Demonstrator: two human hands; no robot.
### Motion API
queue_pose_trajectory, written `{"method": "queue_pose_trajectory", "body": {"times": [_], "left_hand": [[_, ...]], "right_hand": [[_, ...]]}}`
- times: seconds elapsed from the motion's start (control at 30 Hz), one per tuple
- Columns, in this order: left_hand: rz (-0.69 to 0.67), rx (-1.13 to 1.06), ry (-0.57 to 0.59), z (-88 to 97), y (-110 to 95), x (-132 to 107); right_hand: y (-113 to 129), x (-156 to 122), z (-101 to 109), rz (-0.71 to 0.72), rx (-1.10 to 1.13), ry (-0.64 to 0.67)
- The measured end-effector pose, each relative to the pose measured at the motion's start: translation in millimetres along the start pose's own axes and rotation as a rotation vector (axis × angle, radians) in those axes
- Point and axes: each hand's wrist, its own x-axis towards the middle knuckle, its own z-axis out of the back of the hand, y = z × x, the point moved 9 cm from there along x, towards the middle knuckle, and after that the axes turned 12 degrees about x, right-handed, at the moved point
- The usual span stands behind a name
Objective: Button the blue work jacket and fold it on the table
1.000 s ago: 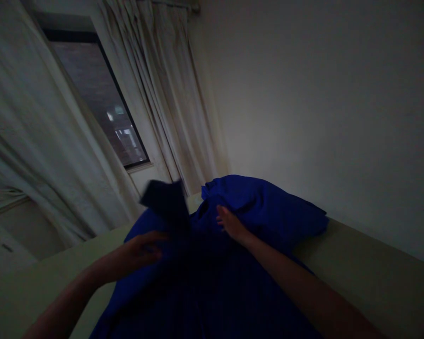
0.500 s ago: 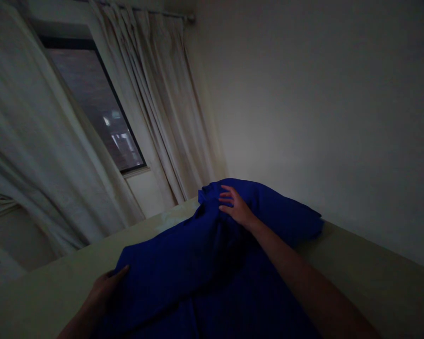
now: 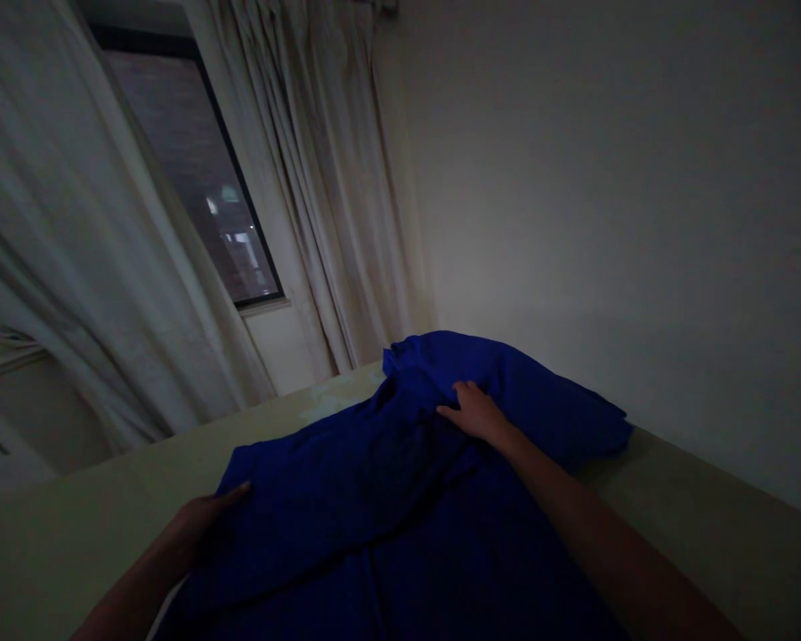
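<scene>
A bright blue garment lies spread on a pale flat surface in a dim room. My right hand rests palm down on its upper part, near the collar, fingers stretched out flat. My left hand is at the cloth's left edge, by the folded sleeve end; its fingers reach under or against the fabric, and the dark hides whether they grip it.
Pale curtains hang at the back on both sides of a dark window. A plain wall runs along the right, close behind the surface's far edge.
The left hand swung a sleeve of the garment down from mid-air and laid it flat, then stayed at its left edge. The right hand slid slightly down the cloth.
</scene>
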Motion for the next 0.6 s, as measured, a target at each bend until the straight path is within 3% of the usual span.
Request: {"method": "queue_pose_trajectory", "body": {"times": [0.1, 0.2, 0.3, 0.37, 0.43, 0.5, 0.6], "left_hand": [[0.040, -0.022, 0.098, -6.7, 6.0, -0.8], [0.003, -0.083, 0.048, 4.8, 2.0, 3.2], [-0.114, -0.063, -0.200, 41.2, -19.6, 0.8], [-0.146, 0.069, -0.472, 72.1, -37.1, -12.8], [-0.141, 0.233, -0.685, 89.7, -53.2, -32.9], [-0.223, 0.308, -0.755, 87.7, -64.6, -53.1], [-0.484, 0.287, -0.588, 55.7, -51.2, -87.3]], "right_hand": [[3.2, -4.1, -12.4, 0.035, 0.083, 0.107], [24.2, -5.6, -8.2, 0.186, 0.237, 0.132], [52.2, 2.7, 13.8, 0.310, 0.392, -0.004], [63.4, 13.6, 23.3, 0.259, 0.365, -0.123], [69.3, 22.2, 21.5, 0.156, 0.258, -0.169], [72.4, 21.3, 14.0, 0.107, 0.152, -0.139], [71.4, -9.0, 8.2, 0.198, 0.063, -0.053]]}}
